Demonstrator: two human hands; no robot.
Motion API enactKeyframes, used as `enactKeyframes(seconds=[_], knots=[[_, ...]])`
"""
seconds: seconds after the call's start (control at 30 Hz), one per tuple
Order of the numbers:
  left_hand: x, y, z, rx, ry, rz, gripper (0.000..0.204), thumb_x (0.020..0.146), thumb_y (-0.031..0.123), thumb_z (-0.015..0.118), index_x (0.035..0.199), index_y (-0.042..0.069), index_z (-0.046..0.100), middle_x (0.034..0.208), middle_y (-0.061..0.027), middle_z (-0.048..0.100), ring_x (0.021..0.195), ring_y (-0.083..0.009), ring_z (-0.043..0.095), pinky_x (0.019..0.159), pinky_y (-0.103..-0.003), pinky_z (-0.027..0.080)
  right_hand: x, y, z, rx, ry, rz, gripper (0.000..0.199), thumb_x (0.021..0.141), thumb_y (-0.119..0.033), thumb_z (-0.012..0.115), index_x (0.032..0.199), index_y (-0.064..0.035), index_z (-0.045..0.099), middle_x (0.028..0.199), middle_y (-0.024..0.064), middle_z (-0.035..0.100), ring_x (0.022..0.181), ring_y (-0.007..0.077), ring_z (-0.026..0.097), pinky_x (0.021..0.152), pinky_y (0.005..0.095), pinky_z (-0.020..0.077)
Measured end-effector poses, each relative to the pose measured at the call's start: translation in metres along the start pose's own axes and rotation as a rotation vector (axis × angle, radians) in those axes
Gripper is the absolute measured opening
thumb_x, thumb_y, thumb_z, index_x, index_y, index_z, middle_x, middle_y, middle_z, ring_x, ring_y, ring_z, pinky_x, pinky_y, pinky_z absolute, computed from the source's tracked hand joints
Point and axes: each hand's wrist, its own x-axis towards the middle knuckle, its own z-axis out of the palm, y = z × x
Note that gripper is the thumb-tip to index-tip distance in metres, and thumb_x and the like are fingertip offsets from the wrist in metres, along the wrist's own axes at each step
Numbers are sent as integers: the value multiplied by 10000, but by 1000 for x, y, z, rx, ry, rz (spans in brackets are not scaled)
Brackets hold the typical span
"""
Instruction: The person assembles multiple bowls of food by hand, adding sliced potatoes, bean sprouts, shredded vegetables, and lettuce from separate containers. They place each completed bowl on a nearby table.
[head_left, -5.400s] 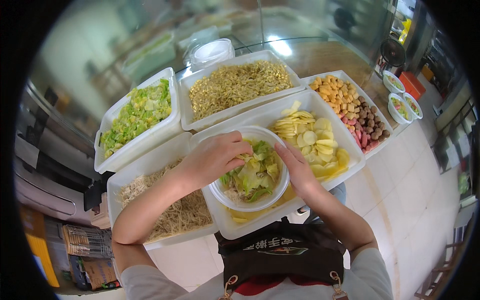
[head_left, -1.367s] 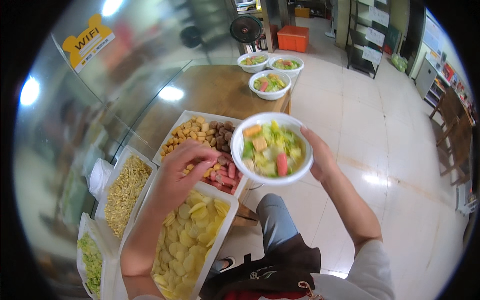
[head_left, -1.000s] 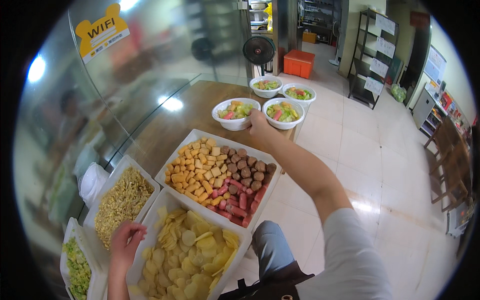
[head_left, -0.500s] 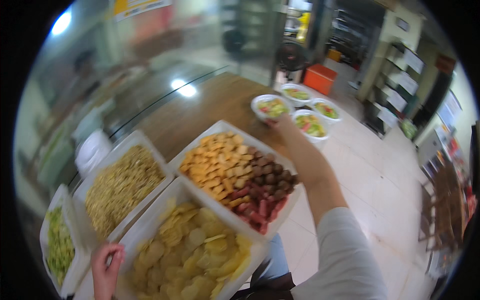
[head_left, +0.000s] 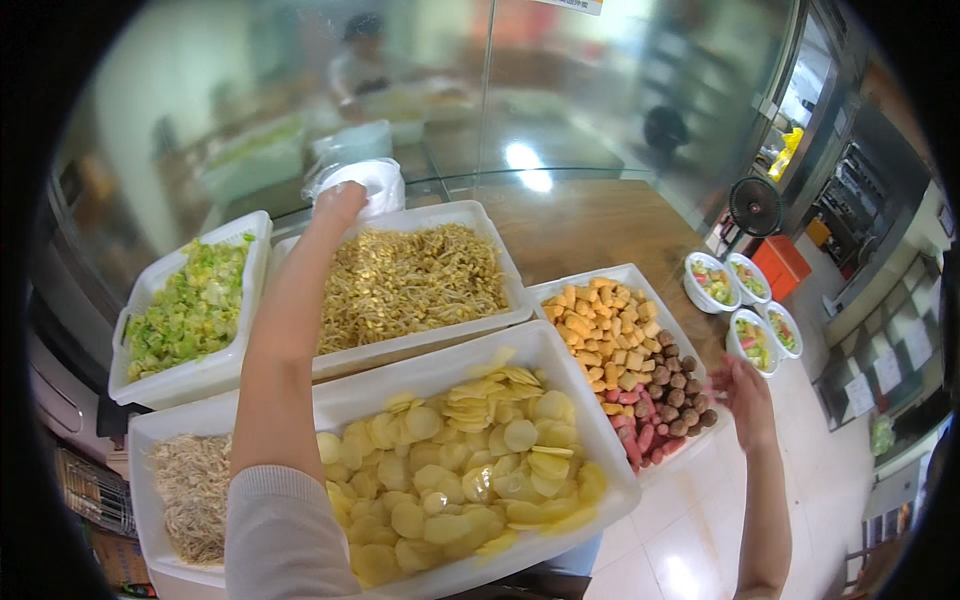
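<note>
My left hand [head_left: 342,201] reaches over the trays to a stack of white bowls [head_left: 382,186] partly wrapped in clear plastic; its fingers close at the stack's near rim, their tips hidden. Beside the tray of meatballs my right hand [head_left: 742,392] is held with loose, parted fingers and nothing in it. Just beyond it stands a filled white bowl [head_left: 752,342], near another filled bowl [head_left: 712,284]. Under my left forearm lies a tray of bean sprouts [head_left: 415,285]. Sliced potatoes [head_left: 450,460] fill part of the large tray in front of me.
Chopped lettuce [head_left: 190,310] fills a tray at the left. Pale shreds [head_left: 190,490] lie left of the potatoes. The right tray holds orange cubes [head_left: 605,325], meatballs [head_left: 680,385] and pink sausage pieces [head_left: 640,430]. A glass partition [head_left: 590,100] rises behind the wooden table [head_left: 580,220].
My view has swung left. My right hand has left the filled bowl and drawn back toward me. My left hand has moved from beside the potatoes out to the white bowl stack.
</note>
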Motion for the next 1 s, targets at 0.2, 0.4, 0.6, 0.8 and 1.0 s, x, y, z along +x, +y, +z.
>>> enactKeyframes(seconds=[0.2,0.4,0.6,0.8,1.0], knots=[[-1,13,21,-538,-9,-350,219,802,242,520,834,92,677,889,-161,664,889,-331,610,749,-398,448,-102,19,-37,119,222,120,324,949,-275,468,1121,-6,523,884,114,612,747,194,602,644,284,492],[1,-11,-8,-42,123,12,209,860,164,463,981,90,617,1001,-149,639,926,-341,618,768,-471,477,-117,3,-1,210,161,58,301,954,-241,450,1108,10,513,886,118,606,754,190,603,653,290,493],[-20,-34,-116,-133,551,43,175,900,153,471,1048,108,554,1045,-131,612,910,-349,596,716,-449,489,-89,-24,76,229,-69,-26,294,941,-199,464,1129,16,533,911,107,624,791,210,616,709,313,498],[-156,107,-211,-444,507,521,155,881,123,530,1027,117,584,968,-101,617,796,-318,614,633,-387,498,-92,-37,177,502,-357,53,575,918,-415,516,1270,30,425,1106,179,576,983,245,592,850,363,501],[-300,171,-204,-536,195,1045,210,836,73,579,1044,96,603,989,-44,621,721,-189,630,606,-281,518,-109,-2,194,429,-317,175,520,858,-329,581,1237,11,473,1129,128,591,1011,229,588,908,374,472]])
